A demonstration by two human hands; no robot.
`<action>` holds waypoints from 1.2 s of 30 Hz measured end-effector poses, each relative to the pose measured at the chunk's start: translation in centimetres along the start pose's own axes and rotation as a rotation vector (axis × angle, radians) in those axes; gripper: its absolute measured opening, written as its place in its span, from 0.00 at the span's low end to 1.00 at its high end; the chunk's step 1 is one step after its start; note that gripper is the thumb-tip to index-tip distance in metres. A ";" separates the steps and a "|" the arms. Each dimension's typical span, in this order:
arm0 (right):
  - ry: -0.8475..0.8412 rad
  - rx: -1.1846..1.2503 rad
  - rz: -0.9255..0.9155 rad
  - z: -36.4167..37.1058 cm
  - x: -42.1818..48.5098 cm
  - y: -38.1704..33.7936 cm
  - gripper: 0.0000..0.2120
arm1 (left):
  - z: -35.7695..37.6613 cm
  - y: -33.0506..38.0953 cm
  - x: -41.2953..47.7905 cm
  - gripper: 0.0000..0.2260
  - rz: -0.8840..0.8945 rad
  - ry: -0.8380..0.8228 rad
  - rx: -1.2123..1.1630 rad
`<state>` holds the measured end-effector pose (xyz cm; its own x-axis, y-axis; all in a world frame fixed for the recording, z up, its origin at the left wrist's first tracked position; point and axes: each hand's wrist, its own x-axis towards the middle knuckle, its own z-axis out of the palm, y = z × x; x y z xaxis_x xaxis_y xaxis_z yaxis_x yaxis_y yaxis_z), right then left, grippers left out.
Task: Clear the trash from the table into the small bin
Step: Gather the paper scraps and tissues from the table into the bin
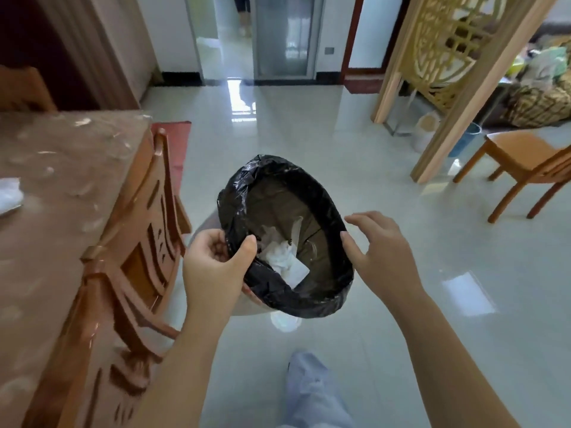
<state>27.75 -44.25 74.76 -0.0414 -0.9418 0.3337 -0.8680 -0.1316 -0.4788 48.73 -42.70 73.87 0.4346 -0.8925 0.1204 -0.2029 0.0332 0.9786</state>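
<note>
The small bin (324,299), lined with a black bag, is held up in front of me, tilted so its mouth faces me. White crumpled paper trash (282,257) lies inside it. My left hand (216,264) grips the bin's near left rim, thumb over the black liner. My right hand (378,251) hovers at the right rim with fingers spread, the thumb just touching the liner. On the table (61,180) at the left, a white crumpled wrapper (9,193) lies near the frame's edge.
A wooden chair (129,257) stands tucked against the table's right side, close to my left arm. Another wooden chair (525,168) is at the right by a lattice screen (448,57). Glossy tiled floor stretches ahead. My trouser leg (312,393) shows below.
</note>
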 end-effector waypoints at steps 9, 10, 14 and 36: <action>-0.126 0.171 -0.344 4.3 21.0 -2.4 0.12 | 4.0 5.2 13.5 0.11 0.054 0.458 -0.075; -0.138 0.193 -0.371 4.9 22.6 -3.0 0.12 | 3.9 5.5 14.7 0.12 0.059 0.506 -0.102; -0.193 0.262 -0.484 8.3 28.0 -6.3 0.11 | 2.7 5.5 19.8 0.11 0.099 0.626 -0.199; -0.529 0.452 -0.980 32.3 45.3 -32.6 0.12 | -13.4 -1.2 40.6 0.06 0.094 1.216 -0.174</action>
<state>70.19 -92.65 79.24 0.8392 -0.3775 0.3913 -0.1605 -0.8597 -0.4850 78.39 -72.90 79.82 0.9777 0.1130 0.1772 -0.1983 0.2167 0.9559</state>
